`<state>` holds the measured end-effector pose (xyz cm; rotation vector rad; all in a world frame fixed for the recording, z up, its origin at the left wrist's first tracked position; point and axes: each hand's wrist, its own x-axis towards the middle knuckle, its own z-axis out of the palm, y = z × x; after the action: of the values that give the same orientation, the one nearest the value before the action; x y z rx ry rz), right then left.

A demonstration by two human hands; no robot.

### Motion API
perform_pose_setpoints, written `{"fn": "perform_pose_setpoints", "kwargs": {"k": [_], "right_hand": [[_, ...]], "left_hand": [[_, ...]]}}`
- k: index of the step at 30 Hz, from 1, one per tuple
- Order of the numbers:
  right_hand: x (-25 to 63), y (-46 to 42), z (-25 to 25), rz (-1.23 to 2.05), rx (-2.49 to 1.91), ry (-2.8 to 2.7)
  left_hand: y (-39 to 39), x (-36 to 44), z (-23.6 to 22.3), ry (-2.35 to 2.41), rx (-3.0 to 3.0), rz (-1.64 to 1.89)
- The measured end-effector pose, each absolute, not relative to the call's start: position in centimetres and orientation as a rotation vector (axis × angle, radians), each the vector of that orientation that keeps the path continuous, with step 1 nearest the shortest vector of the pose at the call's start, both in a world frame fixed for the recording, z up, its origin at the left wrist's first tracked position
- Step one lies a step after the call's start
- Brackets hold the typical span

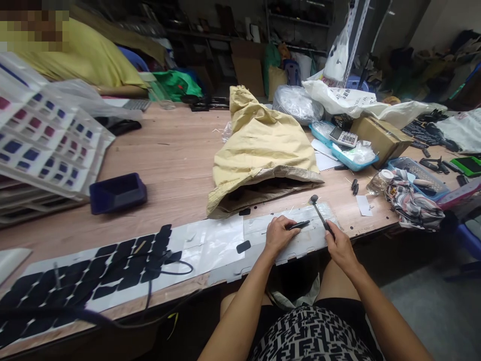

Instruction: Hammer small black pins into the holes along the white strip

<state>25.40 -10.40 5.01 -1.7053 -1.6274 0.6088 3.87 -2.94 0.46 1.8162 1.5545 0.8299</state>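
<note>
My left hand [278, 234] is closed on a slim black piece [301, 224] that looks like a folding-knife handle, held low over a pale grey board [259, 250] at the table's front edge. In my right hand [340, 245] is a small hammer [319, 213] with a dark grip, a thin metal shaft and a round dark head. The hammer head is raised beyond the black piece, apart from it. A loose rounded black pad [243, 246] lies on the board, left of my left hand.
A yellow sack [266, 140] lies with its mouth facing me. Left are a sheet of black pads [124, 260] with a cable over it, a dark blue bin [118, 193] and a white rack [45, 130]. Blue baskets [355, 163] stand right. Across the table sits a person in yellow [97, 55].
</note>
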Motion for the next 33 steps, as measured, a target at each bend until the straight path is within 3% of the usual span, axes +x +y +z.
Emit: {"fn": "perform_pose_setpoints", "kwargs": {"k": [7,11,14,20,24,28,33], "right_hand": [[26.7,-7.5,4.3,1.020,-1.753,-1.262],[27.5,-7.3,4.5,1.181,-1.675,-1.181],[28.1,-7.0,4.5,1.242,-1.628,-1.119],[28.2,-6.8,4.2,1.297,-1.581,-1.095],[28.0,-6.9,4.0,1.250,-1.580,-1.091],[27.9,-7.0,4.0,1.220,-1.585,-1.090],[27.7,-7.1,4.2,1.223,-1.587,-1.078]], "left_hand": [[-3.3,3.5,1.2,1.517,1.904,0.876],[-7.7,3.1,2.0,1.294,2.010,0.986],[-12.6,3.1,1.2,1.108,2.112,0.850],[-17.5,4.0,-1.3,1.294,2.010,0.590],[-13.4,2.6,0.7,1.356,1.945,0.779],[-3.7,-1.6,3.3,1.894,1.740,1.081],[5.9,-6.1,3.2,2.397,1.360,0.924]]}}
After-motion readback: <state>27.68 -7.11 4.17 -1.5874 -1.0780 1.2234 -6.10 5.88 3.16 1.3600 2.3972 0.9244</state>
